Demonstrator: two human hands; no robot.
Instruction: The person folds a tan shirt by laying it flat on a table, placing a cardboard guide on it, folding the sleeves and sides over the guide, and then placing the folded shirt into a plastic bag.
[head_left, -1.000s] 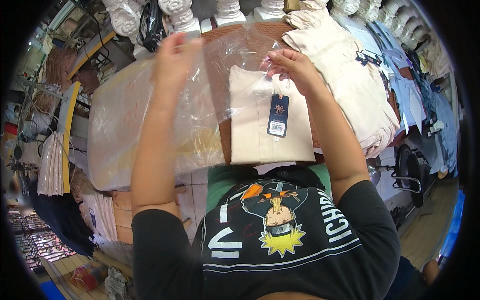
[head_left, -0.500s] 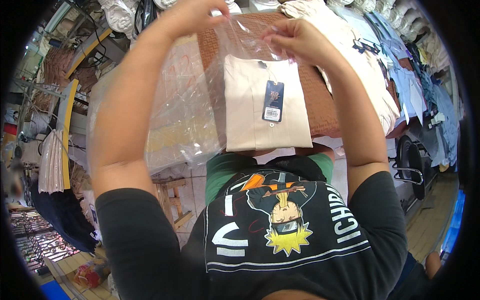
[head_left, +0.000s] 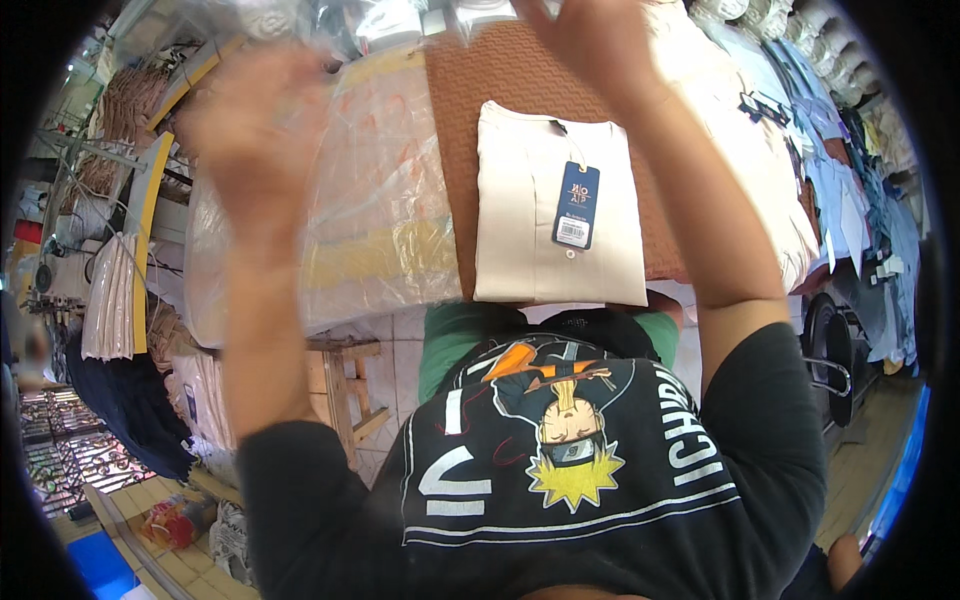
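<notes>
A folded cream shirt [head_left: 510,220] lies on a brown patterned cover [head_left: 462,150] near the table's front edge. A dark blue hang tag [head_left: 577,205] rests on its front, tied by a string near the neck. My left hand [head_left: 265,110] is raised over the left of the table, smeared by motion, so its fingers cannot be read. Beyond the shirt, my right hand [head_left: 595,45] reaches to the top edge, blurred and partly cut off. Blurred clear plastic [head_left: 410,22] shows along the top between the hands; which hand holds it, if either, I cannot tell.
Left of the shirt lies a large plastic-wrapped stack [head_left: 375,190]. Loose cream garments [head_left: 745,170] are heaped at the right, with blue shirts [head_left: 850,190] past them. A wooden stool [head_left: 345,395] stands below the table, and a black chair [head_left: 830,350] at the right.
Both hands were pinching a clear bag above the shirt's neck. My left hand has swung left and down, my right hand up to the top edge. The bag has left the shirt's top.
</notes>
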